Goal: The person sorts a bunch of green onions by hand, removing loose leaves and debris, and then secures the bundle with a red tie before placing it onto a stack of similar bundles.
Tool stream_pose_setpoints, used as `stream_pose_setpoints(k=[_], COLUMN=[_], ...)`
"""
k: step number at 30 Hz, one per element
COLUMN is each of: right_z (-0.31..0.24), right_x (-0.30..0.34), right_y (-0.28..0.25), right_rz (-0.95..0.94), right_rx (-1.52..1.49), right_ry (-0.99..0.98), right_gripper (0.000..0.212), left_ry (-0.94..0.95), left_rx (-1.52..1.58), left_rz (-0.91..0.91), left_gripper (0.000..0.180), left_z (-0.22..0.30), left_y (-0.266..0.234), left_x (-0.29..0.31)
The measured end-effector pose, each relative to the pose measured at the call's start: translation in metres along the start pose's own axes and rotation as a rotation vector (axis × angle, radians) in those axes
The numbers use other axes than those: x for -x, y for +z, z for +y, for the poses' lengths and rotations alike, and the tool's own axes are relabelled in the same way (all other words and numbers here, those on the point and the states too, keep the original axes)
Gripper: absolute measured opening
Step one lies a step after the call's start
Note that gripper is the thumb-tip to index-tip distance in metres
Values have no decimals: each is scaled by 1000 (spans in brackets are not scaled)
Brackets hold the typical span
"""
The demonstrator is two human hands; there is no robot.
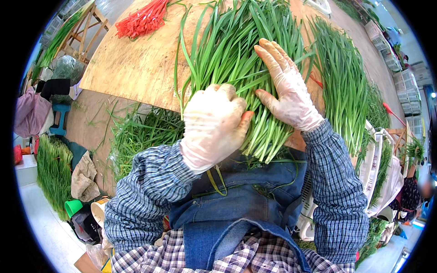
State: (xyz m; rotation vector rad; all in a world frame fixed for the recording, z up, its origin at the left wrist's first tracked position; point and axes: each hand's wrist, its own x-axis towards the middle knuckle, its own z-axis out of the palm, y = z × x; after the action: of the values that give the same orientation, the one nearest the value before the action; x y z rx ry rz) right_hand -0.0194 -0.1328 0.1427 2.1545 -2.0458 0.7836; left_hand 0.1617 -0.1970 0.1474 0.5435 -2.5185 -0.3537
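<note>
A loose bunch of garlic chives (232, 54), long flat green leaves with pale stem ends toward me, lies on the wooden board in front of me. My left hand (211, 125), in a thin whitish glove, is closed at the bunch's left side, its curled fingers on the chives. How many stalks it grips is hidden behind the knuckles. On the right side of the bunch rests my gloved right hand (289, 91), fingers stretched out and thumb apart, its palm against the leaves. The stem ends stick out between my two hands over the board's near edge.
A second chive pile (341, 82) lies on the board to the right. Red ties (143, 20) sit at the far left of the board (136, 68). Below its left edge are loose trimmings (145, 132). Upright chives (52, 170) and a blue stool (60, 118) stand at left.
</note>
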Motion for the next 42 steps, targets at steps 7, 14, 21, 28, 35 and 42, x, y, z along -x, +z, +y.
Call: stream_pose_setpoints(k=[7,14,21,28,35,42], right_z=[3,3,3,2,-2,-4], right_x=[5,6,7,10,10,9], right_y=[0,1,4,0,-3,-1], right_rz=[33,38,68,87,173,194], right_rx=[-131,-154,-125,-66,-28,-34], right_ry=[23,65,42,48,26,35], right_gripper=[73,74,73,73,71,69], left_ry=[-47,-69,-68,-41,-70,-16], left_rx=[-157,-161,-376,-143,227,-322], left_rz=[-75,-31,-42,127,84,50], left_gripper=[31,26,23,11,11,21], left_z=[7,3,8,-4,-8,6], left_y=[16,24,36,28,-1,32], left_x=[-12,-12,-19,-12,-7,-23])
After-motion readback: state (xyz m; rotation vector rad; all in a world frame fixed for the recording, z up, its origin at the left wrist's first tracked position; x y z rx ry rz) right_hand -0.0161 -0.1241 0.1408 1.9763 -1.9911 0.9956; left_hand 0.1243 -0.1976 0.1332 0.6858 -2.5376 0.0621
